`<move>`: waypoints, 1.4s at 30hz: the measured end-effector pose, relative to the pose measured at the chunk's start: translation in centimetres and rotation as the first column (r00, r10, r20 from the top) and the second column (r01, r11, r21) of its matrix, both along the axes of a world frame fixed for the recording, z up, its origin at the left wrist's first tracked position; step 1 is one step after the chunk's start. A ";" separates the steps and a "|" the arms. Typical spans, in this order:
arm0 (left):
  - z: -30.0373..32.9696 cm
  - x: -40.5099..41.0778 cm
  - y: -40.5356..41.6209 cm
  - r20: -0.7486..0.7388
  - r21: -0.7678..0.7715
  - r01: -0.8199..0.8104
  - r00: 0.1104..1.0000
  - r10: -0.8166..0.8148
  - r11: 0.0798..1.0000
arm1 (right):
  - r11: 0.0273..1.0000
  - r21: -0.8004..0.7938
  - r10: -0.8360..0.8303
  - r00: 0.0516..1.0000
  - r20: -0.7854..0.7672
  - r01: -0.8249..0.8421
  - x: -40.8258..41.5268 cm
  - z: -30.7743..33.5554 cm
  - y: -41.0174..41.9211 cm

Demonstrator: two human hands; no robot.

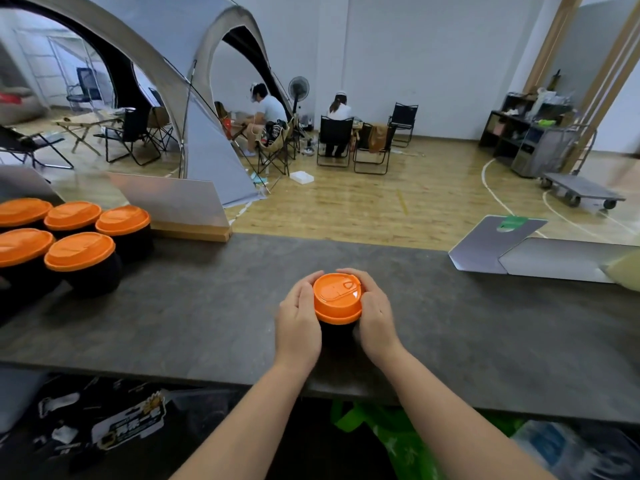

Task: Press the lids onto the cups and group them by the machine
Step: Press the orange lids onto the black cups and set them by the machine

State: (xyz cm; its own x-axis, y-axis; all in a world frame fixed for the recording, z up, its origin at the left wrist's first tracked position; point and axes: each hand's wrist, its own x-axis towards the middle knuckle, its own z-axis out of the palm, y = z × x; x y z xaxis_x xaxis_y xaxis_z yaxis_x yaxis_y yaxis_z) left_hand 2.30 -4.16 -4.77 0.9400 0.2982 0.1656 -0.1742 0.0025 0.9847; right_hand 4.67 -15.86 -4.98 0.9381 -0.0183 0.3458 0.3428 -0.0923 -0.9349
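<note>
Right now the orange lid (337,297) sits on top of a black cup (336,336), which stands on the dark table (207,317) near its front edge, directly before the person. Both hands wrap the lid's sides: the left hand (298,318) curls round its left flank with the fingers reaching toward the far rim, and the right hand (375,315) mirrors it on the other flank. So each grip is closed on the lid, and the cup below is mostly hidden between the palms.

To seat the lid well, I judge that pressure should go down evenly all round the rim, since a push on one side alone would likely tip it and leave the far edge proud. The skirt looks level from here, though whether it has snapped fully home cannot be told. Squeezing inward too hard could buckle the cup, so the force wants to be mostly downward.

Well apart to the left, five lidded cups (79,251) stand clustered close together at the table's far-left corner, beside a silver panel in a wooden base (173,206). That cluster is probably where this cup belongs once sealed; the machine itself is not plainly in view.
</note>
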 end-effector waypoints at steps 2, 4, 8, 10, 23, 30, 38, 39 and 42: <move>-0.3 -0.4 -0.9 0.028 -0.023 0.004 1.000 -0.003 1.000 | 0.995 0.093 0.021 1.000 0.017 -0.022 -0.1 -0.4 0.8; -0.3 -0.5 -1.8 0.065 -0.015 -0.041 0.997 0.042 0.999 | 0.988 0.150 -0.043 0.998 0.055 0.034 -0.3 -0.8 1.6; -0.7 0.6 -2.1 0.132 -0.101 -0.085 0.986 0.098 0.991 | 0.974 0.180 -0.161 0.980 0.119 0.138 0.2 -1.1 2.6; -1.1 1.5 -1.5 0.152 -0.134 -0.040 0.987 0.060 0.990 | 0.975 0.150 -0.185 0.972 0.148 0.162 0.3 -1.1 2.8; -0.3 1.1 -0.8 0.120 -0.075 0.043 0.992 -0.033 0.996 | 0.983 0.076 -0.173 0.983 0.061 0.168 -0.2 -1.2 2.7; 0.8 0.4 -0.2 0.033 0.009 -0.173 0.984 0.172 0.985 | 0.949 0.212 -0.215 0.970 -0.110 0.234 -0.8 0.6 2.3; 0.2 -0.1 -1.6 0.094 -0.055 -0.047 0.994 0.052 0.997 | 0.948 0.314 -0.044 0.998 -0.044 0.056 -1.3 0.3 3.0; 0.0 0.1 -1.7 0.108 -0.066 -0.058 0.992 0.065 0.996 | 0.943 0.329 -0.045 0.998 -0.038 0.055 -1.3 0.1 3.0; -0.5 0.4 -1.9 0.131 -0.116 -0.079 0.987 0.094 0.990 | 0.936 0.348 -0.038 0.998 -0.043 0.050 -1.1 -0.3 3.1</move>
